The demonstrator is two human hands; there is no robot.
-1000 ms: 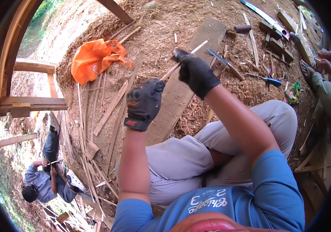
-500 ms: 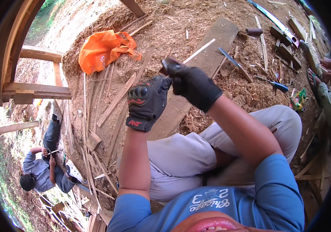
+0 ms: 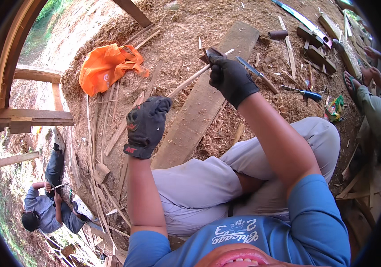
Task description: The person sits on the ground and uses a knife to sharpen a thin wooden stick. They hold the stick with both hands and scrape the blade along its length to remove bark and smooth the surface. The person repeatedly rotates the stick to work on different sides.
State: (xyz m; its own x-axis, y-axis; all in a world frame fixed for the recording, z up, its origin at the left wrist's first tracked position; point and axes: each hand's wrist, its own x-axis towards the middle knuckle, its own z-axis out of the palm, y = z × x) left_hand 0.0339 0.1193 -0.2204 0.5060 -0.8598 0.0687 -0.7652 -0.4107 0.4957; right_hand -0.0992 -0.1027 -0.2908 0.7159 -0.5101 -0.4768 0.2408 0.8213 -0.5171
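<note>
- The left hand [image 3: 147,127], in a black glove, was clenched around the near end of a thin pale stick [image 3: 190,80], just above the near-left edge of the long plank [image 3: 204,102].
- The stick ran up and right from that fist, slanting over the plank to the right hand [image 3: 230,80].
- The right hand, also in a black glove, had its fingers [image 3: 219,73] closed on a dark knife [image 3: 210,54] laid against the stick's far part, above the plank's upper half.
- The plank lay flat on the ground of wood shavings [image 3: 190,26], its near end at the person's grey-trousered knees, its far end pointing away.
- Left of the plank, loose slats [image 3: 110,133] lay scattered; farther left an orange bag [image 3: 108,66] sat well apart.
- Right of the plank, a blue-handled tool [image 3: 304,93] and a chisel [image 3: 255,73] lay on the shavings, leaving bare ground beside the plank's right edge.
- Far left of the plank, another person [image 3: 46,209] sat lower down.
</note>
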